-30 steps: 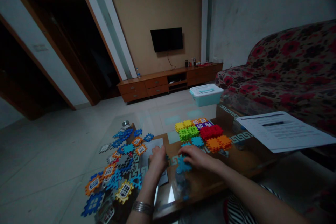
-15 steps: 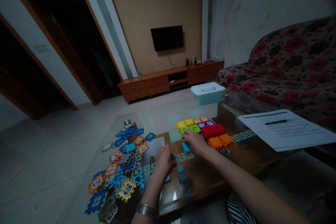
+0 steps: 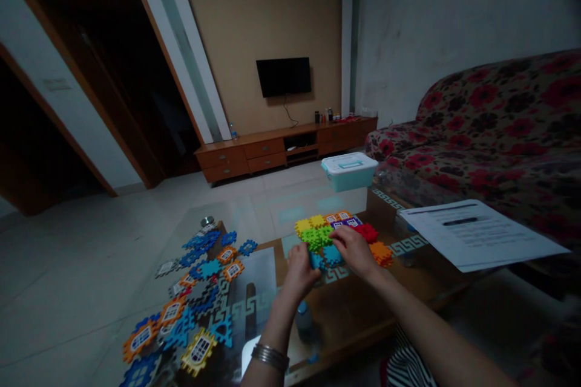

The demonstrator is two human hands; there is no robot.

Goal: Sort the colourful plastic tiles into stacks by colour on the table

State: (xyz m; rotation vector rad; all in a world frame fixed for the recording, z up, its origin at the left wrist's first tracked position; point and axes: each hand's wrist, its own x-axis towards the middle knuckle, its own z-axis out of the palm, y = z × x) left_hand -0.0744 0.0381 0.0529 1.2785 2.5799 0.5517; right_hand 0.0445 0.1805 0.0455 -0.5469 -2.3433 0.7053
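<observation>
A block of joined waffle-shaped plastic pieces [image 3: 325, 236] in yellow, green, purple, red and orange lies on the table. My left hand [image 3: 299, 272] grips a blue piece [image 3: 316, 262] at the block's near edge. My right hand [image 3: 354, 251] rests over the block's right side, fingers on it next to a teal piece [image 3: 333, 254]. The hands nearly touch, and they hide part of the block. A heap of loose blue, orange, yellow and grey pieces [image 3: 190, 296] lies left of my hands, partly beyond the table's edge.
The glass-topped wooden table [image 3: 349, 320] holds a plastic bottle [image 3: 304, 320] near my left wrist and printed papers [image 3: 476, 233] at the right. A lidded teal storage box [image 3: 349, 170] sits at the far edge. A floral sofa [image 3: 490, 127] stands beyond the papers.
My left hand has moved right from the flat sheet to the block, and the blue piece is now against its near edge. My right hand has shifted toward the block's right side.
</observation>
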